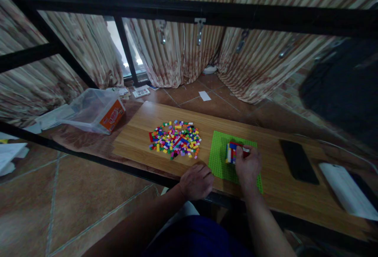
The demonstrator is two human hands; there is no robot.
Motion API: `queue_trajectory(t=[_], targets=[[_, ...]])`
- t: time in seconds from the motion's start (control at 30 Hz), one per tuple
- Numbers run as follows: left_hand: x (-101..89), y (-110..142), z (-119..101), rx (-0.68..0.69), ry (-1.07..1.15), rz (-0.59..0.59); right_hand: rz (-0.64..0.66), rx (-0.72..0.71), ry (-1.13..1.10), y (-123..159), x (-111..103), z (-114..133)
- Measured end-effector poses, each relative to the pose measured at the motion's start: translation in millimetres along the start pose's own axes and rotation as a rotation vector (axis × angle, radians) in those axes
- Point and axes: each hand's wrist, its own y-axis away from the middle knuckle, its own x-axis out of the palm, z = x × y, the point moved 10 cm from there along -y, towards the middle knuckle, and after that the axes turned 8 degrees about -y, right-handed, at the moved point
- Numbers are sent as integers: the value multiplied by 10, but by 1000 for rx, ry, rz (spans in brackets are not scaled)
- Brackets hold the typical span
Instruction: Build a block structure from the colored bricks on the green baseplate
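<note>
A small block of colourful toy bricks [231, 152] stands on the green studded baseplate [218, 150]. My right hand [248, 166] grips its right side, thumb and fingers bent over the top; a dark red piece shows between them. Part of the block is covered by this hand. At the table's front edge, left of the baseplate, my left hand [197, 181] rests with its fingers curled under, so its fingertips are out of sight. A spread pile of loose toy bricks [177, 139] in many colours lies beyond it to the left.
The wooden table [136, 143] also carries a dark flat slab [299, 160] and a white object [348, 188] on the right. A clear plastic bin [88, 109] with an orange label lies tipped at the left. A black metal bar [177, 7] crosses above, before striped curtains [183, 60].
</note>
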Motion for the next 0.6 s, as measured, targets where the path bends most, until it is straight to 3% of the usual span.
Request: queue_trajectory(t=[0.17,0.43,0.6], targets=[[17,3,13,-17,-2,18,7,23,33,-3,2,-7],[-100,-31,35,-45,68,-86,92,22,-11,-66,-3,8],[-360,23,184,-125,170,-166,104,-17,-43,-145,-268,-197]])
